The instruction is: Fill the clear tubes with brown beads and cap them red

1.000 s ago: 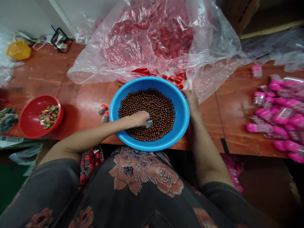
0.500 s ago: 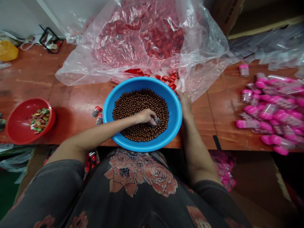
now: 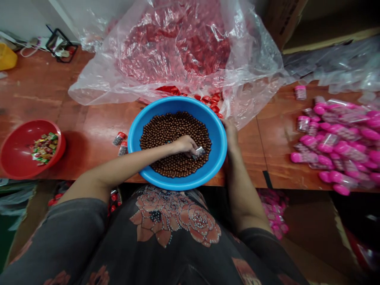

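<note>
My left hand (image 3: 186,145) reaches into a blue basin (image 3: 219,154) full of small round brown balls (image 3: 172,126). Its fingers are closed on a small clear plastic jar (image 3: 199,152), tilted just over the balls; how much is inside it I cannot make out. At the basin's right side is my right hand (image 3: 231,130), close to the rim and to some loose red caps (image 3: 214,107). The fingers of that hand are mostly hidden behind the rim. Two small red-capped jars (image 3: 119,138) of dark contents lie left of the basin.
Behind the basin a large clear plastic bag (image 3: 184,43) holds many red caps. A red bowl (image 3: 18,158) with wrapped sweets stands at left. Many pink-capped jars (image 3: 341,138) are heaped at right, beside clear empties (image 3: 338,71). The wooden table's (image 3: 95,134) front edge meets my body.
My left hand has tipped the small jar up slightly, so more of it shows above the balls. My right hand stays by the basin's rim. The view has shifted slightly.
</note>
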A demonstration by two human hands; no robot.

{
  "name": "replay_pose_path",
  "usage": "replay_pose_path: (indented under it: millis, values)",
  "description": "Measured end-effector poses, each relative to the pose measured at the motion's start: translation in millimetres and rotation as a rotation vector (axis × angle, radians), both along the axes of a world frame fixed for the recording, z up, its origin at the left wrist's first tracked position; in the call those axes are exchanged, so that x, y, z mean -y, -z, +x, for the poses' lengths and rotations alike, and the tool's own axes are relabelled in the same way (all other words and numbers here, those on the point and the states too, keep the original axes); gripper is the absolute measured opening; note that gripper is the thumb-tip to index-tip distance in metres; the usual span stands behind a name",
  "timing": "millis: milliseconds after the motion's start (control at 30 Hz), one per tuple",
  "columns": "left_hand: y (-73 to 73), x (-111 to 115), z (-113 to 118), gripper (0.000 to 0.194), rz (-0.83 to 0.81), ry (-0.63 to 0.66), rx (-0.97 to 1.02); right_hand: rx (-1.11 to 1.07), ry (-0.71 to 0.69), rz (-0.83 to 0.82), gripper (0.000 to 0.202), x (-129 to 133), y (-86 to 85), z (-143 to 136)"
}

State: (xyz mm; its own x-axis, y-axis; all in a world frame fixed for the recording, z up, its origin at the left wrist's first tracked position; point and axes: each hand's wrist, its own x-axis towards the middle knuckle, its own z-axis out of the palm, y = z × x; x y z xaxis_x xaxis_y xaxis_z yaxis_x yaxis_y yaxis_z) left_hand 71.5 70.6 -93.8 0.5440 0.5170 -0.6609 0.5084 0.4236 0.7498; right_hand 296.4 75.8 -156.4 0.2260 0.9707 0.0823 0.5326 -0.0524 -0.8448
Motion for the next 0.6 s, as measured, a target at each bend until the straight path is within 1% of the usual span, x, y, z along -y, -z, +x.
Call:
replay_pose_path:
  millis: [100, 200, 267, 333, 400, 467, 533, 600]
  values:
    - [1.3, -0.8, 1.6, 0.010, -0.015, 0.000, 0.086, 0.036, 0.053, 0.029, 0.040, 0.0, 2.0, -0.6]
    - [1.7, -1.5, 0.6, 0.018, -0.020, -0.043, 0.156, 0.038, 0.041, 0.036, 0.037, 0.0, 2.1, -0.5]
    - [-0.1, -1.9, -0.8, 0.021, -0.008, -0.066, 0.189, 0.041, 0.035, 0.049, 0.037, -0.3, 1.9, -0.5]
    - [-4.9, -2.3, -2.5, 0.021, -0.003, -0.073, 0.223, 0.037, 0.037, 0.058, 0.038, -0.8, 2.1, -1.0]
    - [-14.2, -2.0, -5.3, 0.022, -0.010, -0.091, 0.268, 0.015, 0.052, 0.068, 0.040, -0.8, 2.5, -2.4]
    - [-28.7, -0.4, -10.5, 0.023, -0.017, -0.122, 0.324, -0.038, 0.096, 0.095, 0.040, 0.1, 1.9, -3.9]
    - [-47.3, 3.9, -19.0, 0.026, -0.021, -0.160, 0.393, -0.159, 0.155, 0.123, 0.041, 2.3, -1.2, -5.1]
    - [-67.0, 11.3, -30.0, 0.030, -0.039, -0.196, 0.468, -0.335, 0.194, 0.142, 0.043, 5.4, -7.9, -5.8]
